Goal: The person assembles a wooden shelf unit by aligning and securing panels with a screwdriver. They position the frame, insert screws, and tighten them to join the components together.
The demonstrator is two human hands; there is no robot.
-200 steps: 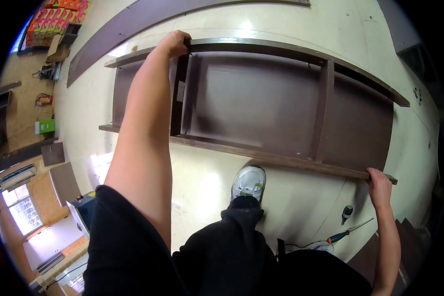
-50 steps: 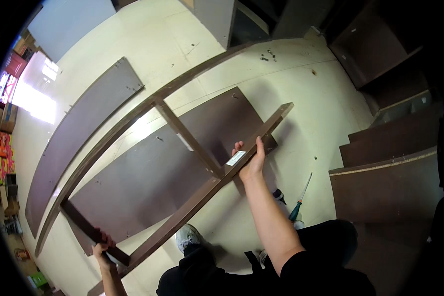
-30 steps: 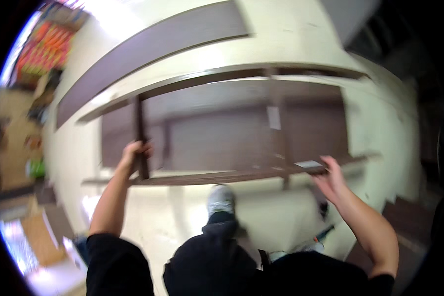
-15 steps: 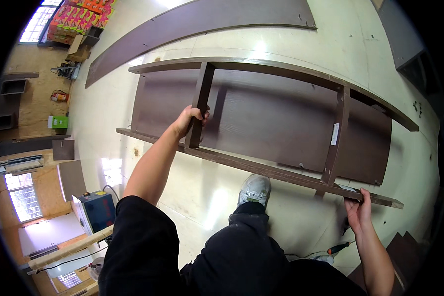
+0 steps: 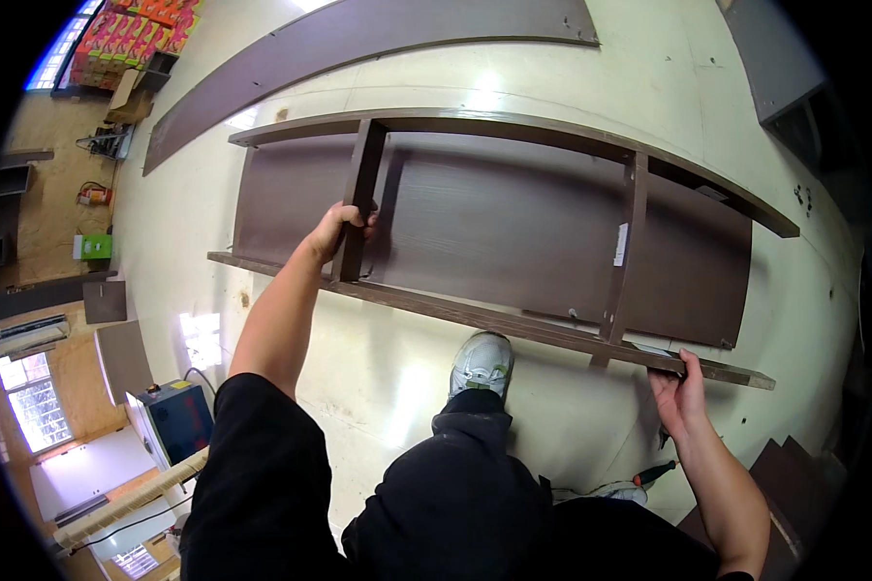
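A dark brown wooden frame (image 5: 484, 322), made of two long rails joined by crosspieces, is in my hands. My left hand (image 5: 339, 229) is closed around the left crosspiece (image 5: 362, 184). Near the right end of the closer rail, my right hand (image 5: 681, 392) grips it with the thumb on top and the fingers mostly hidden below. A white label marks the right crosspiece (image 5: 633, 208). Behind and under the frame lies a wide brown panel (image 5: 499, 218) on the floor; whether the far rail touches it I cannot tell.
Another long brown board (image 5: 378, 44) lies beyond the frame. My shoe (image 5: 482, 366) is close to the near rail. A screwdriver (image 5: 655, 473) is by my other foot, with brown boards (image 5: 790, 489) at lower right. A blue machine (image 5: 180, 418) stands at left.
The whole scene has shifted a little left and up in the picture. Both hands keep the same hold on the frame, which stays nearly the same over the panel.
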